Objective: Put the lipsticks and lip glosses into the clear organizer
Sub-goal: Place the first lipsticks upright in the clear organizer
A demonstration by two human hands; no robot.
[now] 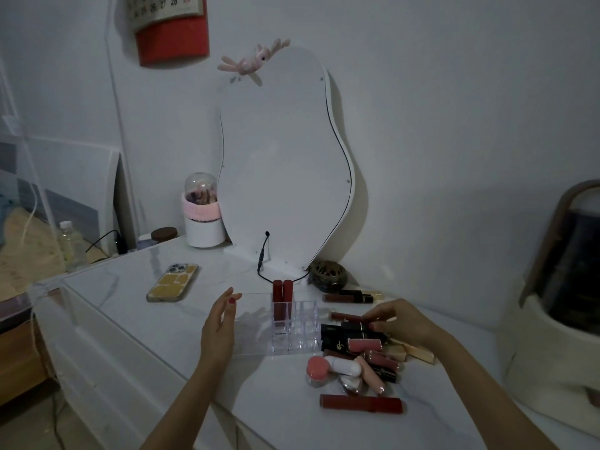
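Note:
The clear organizer stands in the middle of the white table. Two dark red lip tubes stand upright in its back left cells. My left hand hovers beside the organizer's left side with straight fingers, holding nothing. My right hand reaches over the pile to the right, and its fingertips pinch a brown-red lip gloss that lies flat. Below it lie black tubes, a pink lipstick, a pink-capped pot and a long red tube.
A phone in a yellow case lies at the left. A wavy white mirror with a black cable leans on the wall. Behind the pile are a dark round box and more glosses. A cream appliance stands at the right.

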